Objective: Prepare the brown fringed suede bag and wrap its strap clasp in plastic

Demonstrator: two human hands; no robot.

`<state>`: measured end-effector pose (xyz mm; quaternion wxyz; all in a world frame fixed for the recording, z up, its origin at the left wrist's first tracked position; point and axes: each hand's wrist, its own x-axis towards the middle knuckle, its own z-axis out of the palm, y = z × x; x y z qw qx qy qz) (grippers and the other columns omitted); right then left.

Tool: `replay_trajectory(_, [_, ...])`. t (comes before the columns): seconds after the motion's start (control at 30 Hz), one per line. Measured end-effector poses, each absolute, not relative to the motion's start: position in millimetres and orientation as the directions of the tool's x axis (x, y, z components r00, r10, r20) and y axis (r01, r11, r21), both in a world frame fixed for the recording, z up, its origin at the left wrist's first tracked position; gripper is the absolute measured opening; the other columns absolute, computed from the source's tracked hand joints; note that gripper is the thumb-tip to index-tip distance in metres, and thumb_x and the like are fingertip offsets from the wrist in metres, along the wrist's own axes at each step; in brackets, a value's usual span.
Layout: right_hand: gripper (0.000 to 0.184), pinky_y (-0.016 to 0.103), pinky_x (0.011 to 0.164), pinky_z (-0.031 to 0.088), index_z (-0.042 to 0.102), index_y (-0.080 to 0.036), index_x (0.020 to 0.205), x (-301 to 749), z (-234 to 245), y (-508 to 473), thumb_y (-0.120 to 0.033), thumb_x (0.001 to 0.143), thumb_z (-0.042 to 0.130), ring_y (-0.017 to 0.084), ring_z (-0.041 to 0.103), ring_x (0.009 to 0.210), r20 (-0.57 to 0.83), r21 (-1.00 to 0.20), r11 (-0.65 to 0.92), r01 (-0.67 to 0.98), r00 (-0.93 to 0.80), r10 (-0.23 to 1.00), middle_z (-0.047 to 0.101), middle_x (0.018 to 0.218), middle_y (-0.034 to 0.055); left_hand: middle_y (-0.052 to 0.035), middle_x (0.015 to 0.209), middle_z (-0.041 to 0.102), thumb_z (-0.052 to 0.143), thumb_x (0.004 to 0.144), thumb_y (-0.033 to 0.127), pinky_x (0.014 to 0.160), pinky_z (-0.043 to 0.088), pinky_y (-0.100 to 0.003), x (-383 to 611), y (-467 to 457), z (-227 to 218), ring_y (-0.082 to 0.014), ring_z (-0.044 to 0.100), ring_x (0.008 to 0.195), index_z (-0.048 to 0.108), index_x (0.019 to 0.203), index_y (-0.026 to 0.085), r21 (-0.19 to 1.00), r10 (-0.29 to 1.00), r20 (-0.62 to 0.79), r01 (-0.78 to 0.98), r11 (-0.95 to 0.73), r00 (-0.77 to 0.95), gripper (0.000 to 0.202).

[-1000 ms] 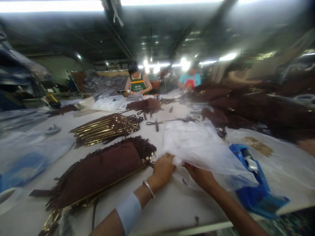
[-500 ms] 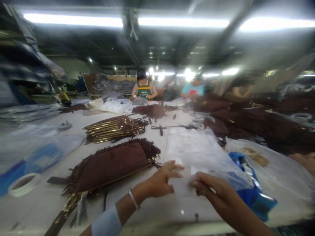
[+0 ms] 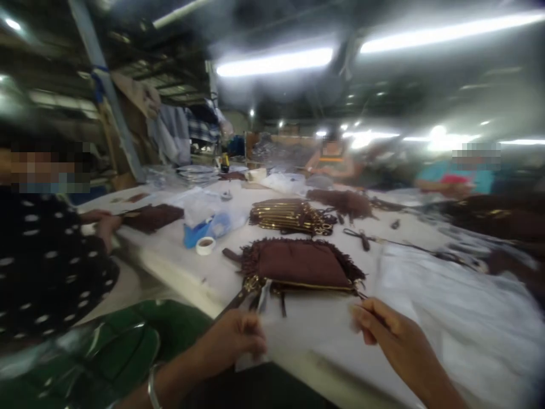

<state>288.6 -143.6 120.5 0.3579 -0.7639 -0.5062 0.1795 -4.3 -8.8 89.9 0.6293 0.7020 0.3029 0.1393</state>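
My left hand (image 3: 238, 341) is closed at the table's front edge, its fingers blurred. A thin, whitish, translucent sheet (image 3: 251, 361) shows beneath them. My right hand (image 3: 378, 321) is pinched to the right, just below the bag's right corner; what lies between its blurred fingertips cannot be made out. Beyond both hands lies a brown fringed bag (image 3: 302, 264) with gold-coloured zip edging and metal clips, its strap trailing to the left. Behind it, several brown pieces with gold zips (image 3: 283, 215) form a stack.
White plastic sheeting (image 3: 451, 307) covers the table's right side. Left of the bag sit a white tape roll (image 3: 205, 245) and blue plastic (image 3: 213, 227). A co-worker in a dotted top (image 3: 46, 267) handles brown material (image 3: 153, 217) at the left. Two people work across the table.
My view has swung left, bringing the nearby co-worker into sight. My hands have moved apart. The left hand has gone from spread fingers to closed; the right remains pinched.
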Motion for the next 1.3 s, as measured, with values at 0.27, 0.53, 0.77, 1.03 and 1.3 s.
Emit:
replay_trajectory(0.27, [0.037,0.024,0.058,0.033,0.050,-0.023,0.067,151,53,-83,-0.045,0.095,0.040,0.014,0.058,0.058,-0.024,-0.717,-0.047,0.696,0.044,0.999,0.063,0.059,-0.0037,-0.0017,0.071,0.064,0.066,0.069,0.068,0.068,0.041,-0.027,-136,-40,2,-0.0206,0.057,0.073,0.065,0.069,0.018,0.871,0.691,-0.400,0.485,0.082,0.602,0.051])
replay_trajectory(0.53, [0.038,0.023,0.058,0.036,0.053,-0.021,0.066,107,56,-39,-0.046,0.094,0.046,0.014,0.060,0.058,-0.038,-0.780,0.006,0.626,-0.057,0.998,0.063,0.059,-0.0029,-0.0079,0.077,0.069,0.083,0.063,0.047,0.060,0.037,-0.023,-88,-4,10,-0.0174,0.058,0.066,0.067,0.093,0.010,0.914,0.664,-0.266,-0.036,0.404,0.698,0.050])
replay_trajectory(0.77, [0.053,0.027,0.052,0.051,0.059,-0.018,0.101,93,-7,-25,-0.066,0.085,0.045,0.019,0.066,0.070,-0.327,-0.919,-0.345,0.190,0.121,0.937,0.070,0.088,0.0075,-0.0068,0.064,0.068,0.076,0.067,0.041,0.055,0.032,-0.023,-137,-2,-16,-0.0156,0.054,0.058,0.066,0.067,0.009,0.920,0.763,-0.372,0.099,0.380,0.529,0.034])
replay_trajectory(1.03, [0.058,0.018,0.044,0.048,0.060,-0.017,0.108,33,-7,3,-0.060,0.070,0.071,0.016,0.063,0.073,-0.526,-0.849,-0.490,-0.199,0.234,0.818,0.067,0.093,0.0066,-0.0004,0.063,0.060,0.071,0.073,0.039,0.060,0.032,-0.023,-194,-12,-29,-0.0144,0.051,0.063,0.068,0.067,0.010,0.914,0.854,-0.403,0.196,0.356,0.329,0.030])
replay_trajectory(1.3, [0.042,0.016,0.051,0.049,0.066,-0.013,0.094,43,2,-5,-0.040,0.067,0.084,0.006,0.054,0.059,-0.558,-0.698,-0.462,-0.547,0.011,0.830,0.066,0.079,0.0021,0.0015,0.066,0.058,0.070,0.076,0.033,0.060,0.031,-0.023,-187,-10,-35,-0.0137,0.049,0.066,0.067,0.072,0.012,0.912,0.849,-0.403,0.221,0.345,0.340,0.022])
